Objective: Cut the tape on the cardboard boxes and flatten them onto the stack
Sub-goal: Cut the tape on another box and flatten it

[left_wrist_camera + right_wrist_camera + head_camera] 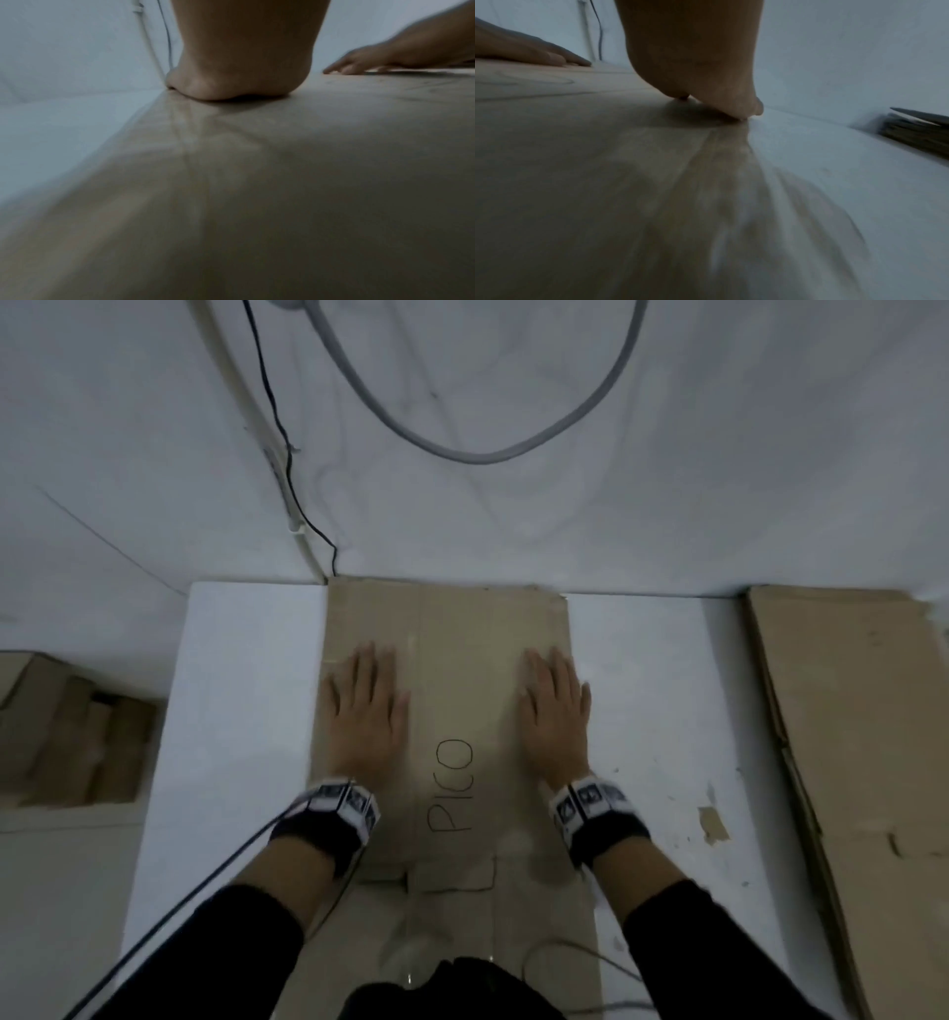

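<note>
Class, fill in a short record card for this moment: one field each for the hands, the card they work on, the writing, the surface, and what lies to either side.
Left hand: flat, palm down on the card
Right hand: flat, palm down on the card
Card: flattened, lying on the table
Writing: "PICO", between the hands
Table: white
Right side: stack of flat cardboard
Left side: boxes, below the table edge

Dim, bluish light is falling evenly; soft shadows are sitting under both palms on the flattened cardboard (462,690). Wrist views are smearing badly toward their near edges.
</note>
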A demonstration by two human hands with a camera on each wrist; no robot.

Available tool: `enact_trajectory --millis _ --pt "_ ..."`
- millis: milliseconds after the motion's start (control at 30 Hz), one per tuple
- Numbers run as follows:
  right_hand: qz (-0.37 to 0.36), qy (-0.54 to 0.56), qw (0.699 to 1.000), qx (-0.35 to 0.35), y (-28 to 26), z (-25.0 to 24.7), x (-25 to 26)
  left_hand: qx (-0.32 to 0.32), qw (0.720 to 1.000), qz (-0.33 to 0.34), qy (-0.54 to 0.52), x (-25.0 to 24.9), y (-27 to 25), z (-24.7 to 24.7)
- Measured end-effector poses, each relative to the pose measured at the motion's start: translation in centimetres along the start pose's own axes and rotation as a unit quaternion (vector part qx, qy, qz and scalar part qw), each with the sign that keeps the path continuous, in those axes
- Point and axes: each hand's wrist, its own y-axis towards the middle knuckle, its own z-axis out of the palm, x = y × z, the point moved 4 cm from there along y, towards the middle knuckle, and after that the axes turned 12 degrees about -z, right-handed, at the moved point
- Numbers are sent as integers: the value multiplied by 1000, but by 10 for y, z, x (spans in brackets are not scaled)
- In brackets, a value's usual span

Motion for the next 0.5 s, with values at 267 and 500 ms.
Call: enact_trajectory --millis 267,500 --pt "207 -7 973 -102 -147 -4 -1 -35 979 -202 10 40 -117 -16" --pt "315 150 935 -71 -150 -14 -6 89 908 -390 -128 50 -102 -44"
